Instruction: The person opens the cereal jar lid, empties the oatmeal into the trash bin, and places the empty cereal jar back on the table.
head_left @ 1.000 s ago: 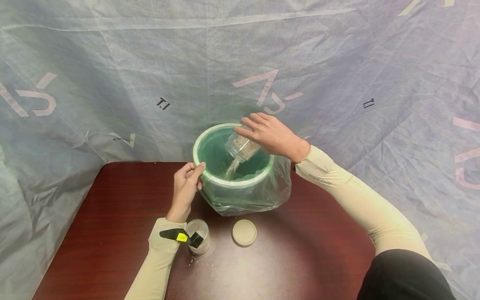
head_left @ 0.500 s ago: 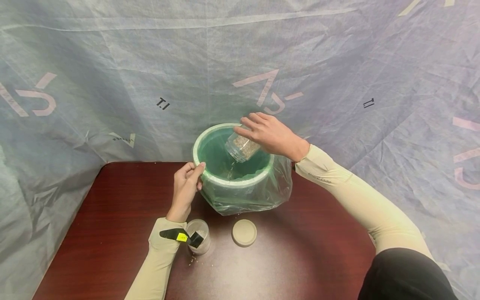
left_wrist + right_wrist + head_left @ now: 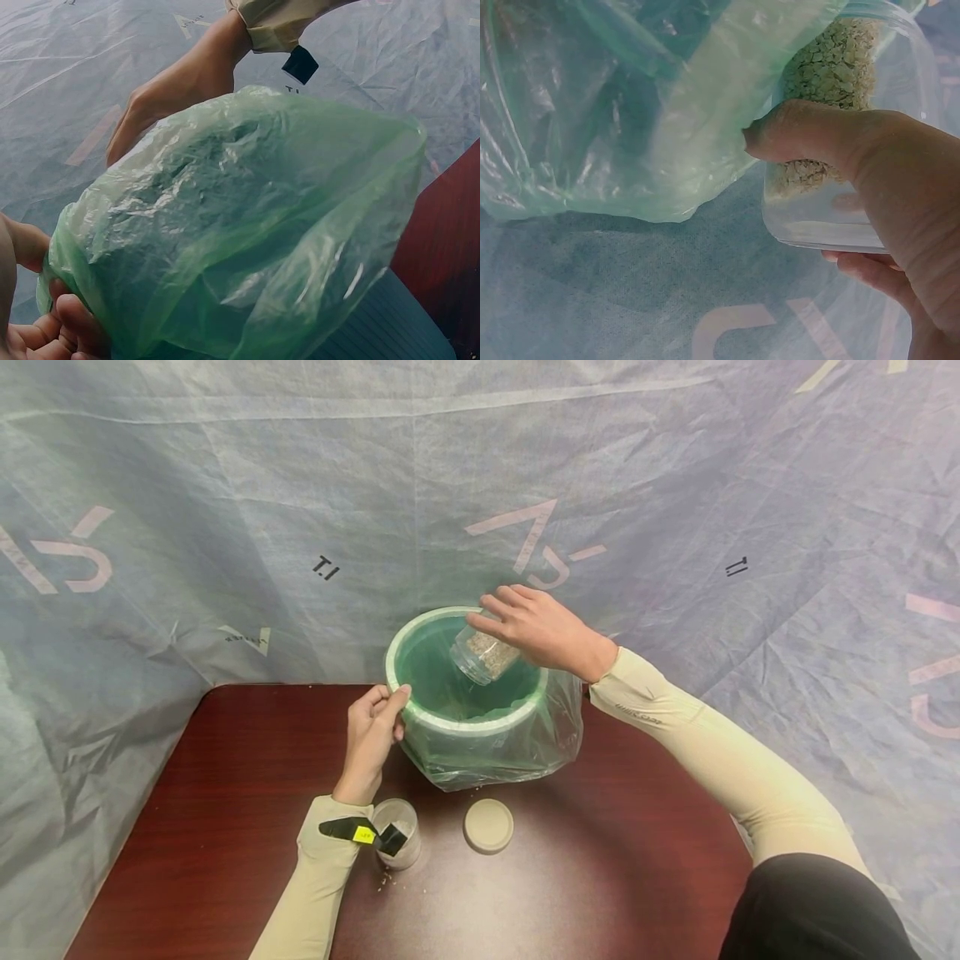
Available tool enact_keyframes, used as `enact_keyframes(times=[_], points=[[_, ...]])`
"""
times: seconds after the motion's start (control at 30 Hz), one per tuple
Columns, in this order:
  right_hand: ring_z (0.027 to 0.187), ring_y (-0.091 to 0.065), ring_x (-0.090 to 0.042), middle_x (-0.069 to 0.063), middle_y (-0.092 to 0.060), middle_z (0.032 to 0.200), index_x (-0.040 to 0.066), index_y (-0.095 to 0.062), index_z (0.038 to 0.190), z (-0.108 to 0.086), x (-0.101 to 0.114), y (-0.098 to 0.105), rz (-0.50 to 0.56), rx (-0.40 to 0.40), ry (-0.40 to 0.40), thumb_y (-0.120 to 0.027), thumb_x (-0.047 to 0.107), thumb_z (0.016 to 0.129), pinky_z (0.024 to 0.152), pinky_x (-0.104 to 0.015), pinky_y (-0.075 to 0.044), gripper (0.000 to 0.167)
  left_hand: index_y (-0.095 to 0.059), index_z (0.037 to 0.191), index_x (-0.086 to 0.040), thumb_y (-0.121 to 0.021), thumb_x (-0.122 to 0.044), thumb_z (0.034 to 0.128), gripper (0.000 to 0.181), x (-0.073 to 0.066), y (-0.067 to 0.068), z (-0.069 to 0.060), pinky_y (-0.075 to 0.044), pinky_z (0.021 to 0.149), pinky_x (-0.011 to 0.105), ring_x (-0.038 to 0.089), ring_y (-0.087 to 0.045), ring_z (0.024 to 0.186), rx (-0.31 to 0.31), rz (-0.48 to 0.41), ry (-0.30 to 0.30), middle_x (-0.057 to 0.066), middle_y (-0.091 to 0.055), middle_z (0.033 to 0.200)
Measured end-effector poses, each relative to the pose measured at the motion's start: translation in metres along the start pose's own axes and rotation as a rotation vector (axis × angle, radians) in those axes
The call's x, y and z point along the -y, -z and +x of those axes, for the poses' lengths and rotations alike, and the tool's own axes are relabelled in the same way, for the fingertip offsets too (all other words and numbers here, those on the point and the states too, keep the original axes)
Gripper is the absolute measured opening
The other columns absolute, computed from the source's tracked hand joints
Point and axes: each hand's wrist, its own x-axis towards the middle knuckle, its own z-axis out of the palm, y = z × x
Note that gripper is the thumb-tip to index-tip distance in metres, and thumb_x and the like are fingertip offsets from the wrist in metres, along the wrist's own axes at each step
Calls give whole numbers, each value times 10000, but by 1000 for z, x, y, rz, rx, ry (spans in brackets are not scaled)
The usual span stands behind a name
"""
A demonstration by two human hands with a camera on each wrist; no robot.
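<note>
My right hand [image 3: 543,631] grips a clear jar [image 3: 480,653] over the bin, its mouth tilted down and to the left. Pale flakes like oats [image 3: 832,67] lie inside the jar in the right wrist view, with my thumb across its side. A green bin [image 3: 397,652] with a light rim stands on the table, lined with a thin green plastic bag [image 3: 225,225] that hangs over the outside. At the left of the rim, my left hand [image 3: 371,727] pinches the bag's edge between thumb and fingers. The bin's bottom is hidden.
A second clear jar [image 3: 405,857] with pale contents stands beside the left wrist, partly behind the wrist camera [image 3: 392,840]. A round beige lid [image 3: 489,826] lies in front of the bin. Crumbs [image 3: 385,881] are scattered on the table [image 3: 247,793]. A grey cloth [image 3: 300,485] hangs behind.
The stream of flakes falling from the jar has thinned from a thick pour to almost nothing. Both hands, the jar and the bin have stayed nearly in place.
</note>
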Motion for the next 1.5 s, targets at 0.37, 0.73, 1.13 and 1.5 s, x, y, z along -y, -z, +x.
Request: enact_keyframes(times=[0.37, 0.73, 1.13, 1.5], points=[[1103, -593, -391, -198, -611, 1345, 93, -582, 1466, 1, -1, 3, 0, 21, 1, -675, -107, 933, 925, -471, -540, 577, -584, 855, -53, -729, -201, 1030, 271, 0, 0, 0, -356, 497, 220, 95, -445, 472, -2, 7, -1, -49, -494, 567], [1110, -591, -387, -197, -610, 1349, 96, -567, 1478, 1, -1, 3, -11, 48, 5, -690, -127, 900, 935, -466, -542, 632, -591, 856, -55, -732, -214, 1028, 274, 0, 0, 1, -363, 495, 232, 96, -448, 478, 1, 10, 6, -51, -508, 568], [1061, -589, -375, -187, -619, 1311, 91, -581, 1454, 3, -2, 2, -14, 52, 11, -682, -149, 880, 931, -449, -534, 630, -584, 853, -54, -733, -229, 1029, 290, 1, 0, 1, -363, 505, 237, 101, -448, 483, 5, 13, 7, -49, -500, 569], [1048, -589, -371, -177, -612, 1302, 95, -578, 1451, 4, -3, 4, -30, 60, 12, -705, -146, 854, 869, -455, -546, 656, -575, 845, -59, -732, -220, 1028, 289, 1, 0, 1, -360, 503, 234, 100, -448, 480, 6, 7, 11, -52, -494, 563]])
